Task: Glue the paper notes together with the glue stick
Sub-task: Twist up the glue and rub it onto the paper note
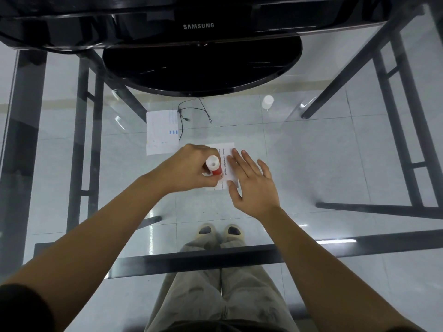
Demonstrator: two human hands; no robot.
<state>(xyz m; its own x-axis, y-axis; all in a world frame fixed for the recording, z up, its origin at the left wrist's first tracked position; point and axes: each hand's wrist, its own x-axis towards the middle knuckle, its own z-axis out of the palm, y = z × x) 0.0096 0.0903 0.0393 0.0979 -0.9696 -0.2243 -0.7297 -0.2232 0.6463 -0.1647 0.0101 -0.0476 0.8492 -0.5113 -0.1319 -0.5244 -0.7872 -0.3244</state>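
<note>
A white printed paper note (226, 161) lies on the glass table in the middle of the view. My left hand (189, 167) grips a red and white glue stick (213, 166), held upright with its lower end down on the note's left part. My right hand (251, 183) lies flat with fingers spread, pressing on the note's right side. A second paper note (161, 133), white with small blue marks, lies flat up and to the left, apart from both hands. The glue stick's tip is hidden by my left hand.
A black Samsung monitor with a round base (201, 68) stands at the far side of the glass table (335, 164). A white cap (267, 102) stands at the back right. A thin black cable (191, 111) lies beside the second note. My legs show through the glass.
</note>
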